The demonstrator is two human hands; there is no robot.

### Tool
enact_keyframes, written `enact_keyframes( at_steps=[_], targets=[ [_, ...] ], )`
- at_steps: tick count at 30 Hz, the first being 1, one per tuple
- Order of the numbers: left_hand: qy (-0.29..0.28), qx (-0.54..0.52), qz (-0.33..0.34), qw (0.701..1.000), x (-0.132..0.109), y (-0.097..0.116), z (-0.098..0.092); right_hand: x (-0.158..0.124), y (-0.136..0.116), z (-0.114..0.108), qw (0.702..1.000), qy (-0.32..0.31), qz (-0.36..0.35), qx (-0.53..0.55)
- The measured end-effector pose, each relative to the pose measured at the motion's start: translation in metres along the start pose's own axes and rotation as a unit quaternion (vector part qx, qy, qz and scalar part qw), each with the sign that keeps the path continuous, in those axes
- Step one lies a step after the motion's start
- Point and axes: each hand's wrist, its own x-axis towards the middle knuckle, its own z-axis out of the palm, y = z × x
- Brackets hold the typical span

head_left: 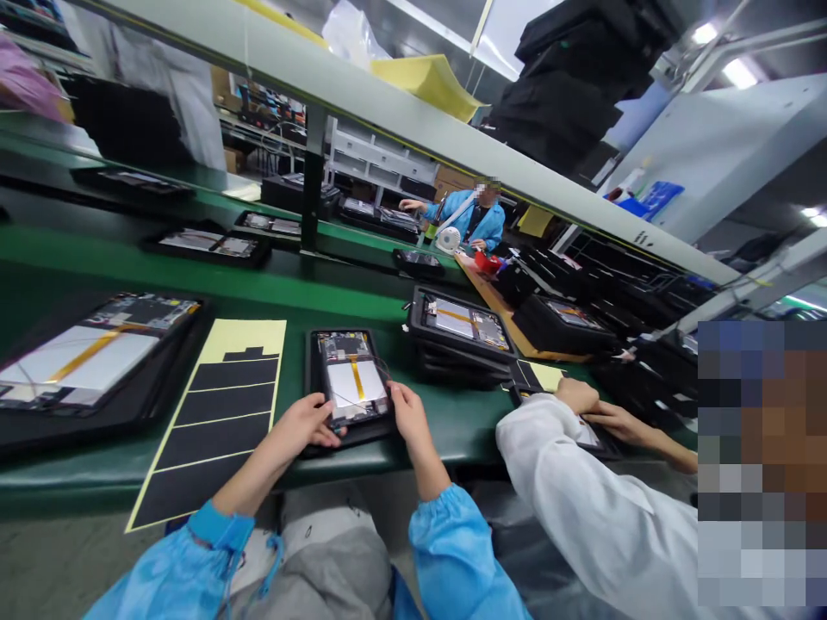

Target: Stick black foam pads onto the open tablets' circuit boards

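An opened tablet [354,379] with a white battery and an orange ribbon lies in a black tray [314,370] on the green bench. My left hand [311,424] grips its lower left corner, fingers bent over the edge. On the opposite side, my right hand [408,415] holds the tablet's right edge between thumb and fingers. Left of the tray lies a yellow sheet [242,337] bearing several black adhesive pieces.
A larger-looking tray with another opened tablet [96,353] sits at the left. Stacked black trays [460,344] stand to the right. Beside me a co-worker's hands [598,409] work on a tablet. Another person [475,220] sits across the bench beneath an overhead shelf [413,103].
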Motion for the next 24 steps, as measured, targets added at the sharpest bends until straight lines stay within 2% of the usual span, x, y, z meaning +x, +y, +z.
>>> enact_keyframes(
  at_steps=[2,4,7,9,11,12,13,14,15,18,21,24],
  targets=[
    [0.0,0.135,0.053,0.989,-0.001,0.001,-0.006,-0.002,0.004,0.004,1.0,-0.002,-0.008,0.008],
    [0.032,0.253,0.123,0.959,-0.005,0.005,-0.021,-0.007,0.006,0.003,1.0,-0.002,-0.017,0.014],
    [0.086,0.392,0.21,0.892,-0.005,0.018,-0.058,-0.018,0.004,-0.006,0.999,0.001,-0.037,0.021],
    [0.111,0.461,0.243,0.846,0.008,0.028,-0.088,-0.024,-0.008,-0.01,0.998,0.018,-0.058,0.021],
    [0.137,0.512,0.262,0.806,0.03,0.035,-0.115,-0.022,-0.032,-0.005,0.995,0.021,-0.098,0.017],
    [0.147,0.533,0.267,0.789,0.041,0.036,-0.125,-0.018,-0.048,0.004,0.992,0.005,-0.126,0.016],
    [0.155,0.552,0.272,0.773,0.052,0.034,-0.132,-0.01,-0.066,0.018,0.983,-0.051,-0.176,-0.001],
    [0.162,0.567,0.278,0.758,0.06,0.031,-0.137,0.001,-0.084,0.036,0.964,-0.145,-0.222,-0.024],
    [0.17,0.58,0.284,0.744,0.066,0.025,-0.139,0.015,-0.101,0.059,0.945,-0.213,-0.247,-0.03],
    [0.2,0.605,0.303,0.708,0.071,0.004,-0.14,0.063,-0.138,0.134,0.895,-0.336,-0.287,-0.051],
    [0.221,0.616,0.32,0.685,0.07,-0.011,-0.141,0.104,-0.147,0.19,0.859,-0.403,-0.303,-0.088],
    [0.231,0.613,0.33,0.68,0.071,-0.018,-0.142,0.124,-0.137,0.21,0.831,-0.439,-0.319,-0.118]
  ],
)
